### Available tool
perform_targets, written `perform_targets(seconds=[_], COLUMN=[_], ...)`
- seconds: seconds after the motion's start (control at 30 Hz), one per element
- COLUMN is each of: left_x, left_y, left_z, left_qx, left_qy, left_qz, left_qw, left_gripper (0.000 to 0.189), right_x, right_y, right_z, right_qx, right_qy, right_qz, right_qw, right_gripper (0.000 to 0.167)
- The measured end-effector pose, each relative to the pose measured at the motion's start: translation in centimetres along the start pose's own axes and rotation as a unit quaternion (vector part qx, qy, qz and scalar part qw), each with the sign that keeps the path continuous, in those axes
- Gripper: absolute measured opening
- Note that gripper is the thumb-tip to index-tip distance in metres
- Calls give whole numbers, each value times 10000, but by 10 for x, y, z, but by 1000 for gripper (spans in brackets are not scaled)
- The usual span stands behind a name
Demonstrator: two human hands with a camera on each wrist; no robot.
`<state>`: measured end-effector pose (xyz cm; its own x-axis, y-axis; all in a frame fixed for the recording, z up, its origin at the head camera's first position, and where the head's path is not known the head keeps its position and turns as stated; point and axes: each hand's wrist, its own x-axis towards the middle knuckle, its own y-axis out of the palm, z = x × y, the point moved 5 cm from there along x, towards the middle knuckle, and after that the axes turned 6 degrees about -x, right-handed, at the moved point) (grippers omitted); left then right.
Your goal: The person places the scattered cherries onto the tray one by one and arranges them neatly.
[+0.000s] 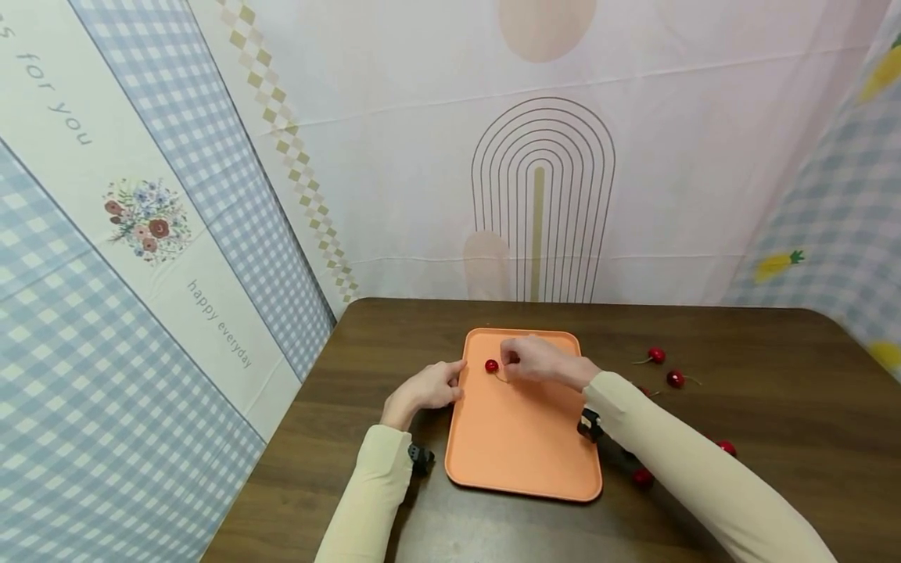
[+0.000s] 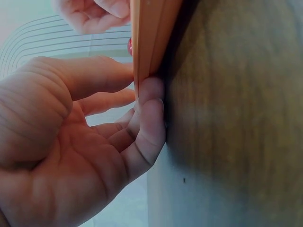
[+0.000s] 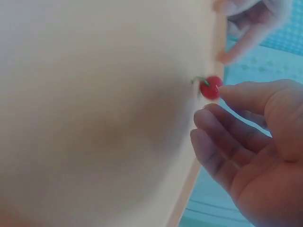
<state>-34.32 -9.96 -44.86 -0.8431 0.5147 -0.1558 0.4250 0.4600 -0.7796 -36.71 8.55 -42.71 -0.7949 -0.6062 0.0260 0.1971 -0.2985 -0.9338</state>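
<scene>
Red and glossy, a stemmed cherry (image 1: 491,365) lies on the orange tray (image 1: 522,455), in its far left part, well inside the rim; its thin stem trails over the tray floor toward the right hand (image 1: 533,360); that hand is released, its fingers loosely curved with gaps between them and nothing grasped, the fingertips just beside the fruit; whether the thumb touches the cherry I cannot tell. Along the tray's left edge the left hand (image 1: 425,389) grasps the rim, thumb on top and lower fingers tucked between rim and table; this grip probably serves to keep the tray from sliding while the other hand works over it; the cherry's place near the far end likely leaves the near part free. The right arm reaches across the tray's right rim, wrist bent down and knuckles up; the left forearm comes in from the near side, lower and shorter in reach. Beyond, on the wood-grain table (image 1: 394,336), at least five more cherries (image 1: 676,378) lie right of the tray, some partly hidden by the right sleeve (image 1: 693,446).
</scene>
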Motion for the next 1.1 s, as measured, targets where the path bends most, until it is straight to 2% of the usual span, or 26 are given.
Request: perform_targets(seconds=[0.33, 0.5, 0.67, 0.87, 1.1], left_x=[-1, -1, -1, -1, -3], left_y=[-1, -1, 0, 0, 0], left_z=[1, 1, 1, 1, 0], left_qx=[-92, -220, -377, -305, -313], left_qy=[-36, -67, -71, -81, -82], left_qz=[108, 143, 212, 121, 129], left_qw=[9999, 9996, 9990, 9994, 9994], left_gripper=[66, 66, 66, 66, 68], right_x=[-35, -56, -77, -102, -134], right_y=[-33, -40, -48, -52, -42], right_z=[1, -1, -3, -4, -11], right_qx=[-40, -148, -116, -36, 47], right_qy=[-249, -36, 34, -102, 24], right_qz=[-317, -106, 14, -204, 5], right_qw=[9992, 9998, 9999, 9997, 10000], right_gripper=[12, 3, 11, 11, 11])
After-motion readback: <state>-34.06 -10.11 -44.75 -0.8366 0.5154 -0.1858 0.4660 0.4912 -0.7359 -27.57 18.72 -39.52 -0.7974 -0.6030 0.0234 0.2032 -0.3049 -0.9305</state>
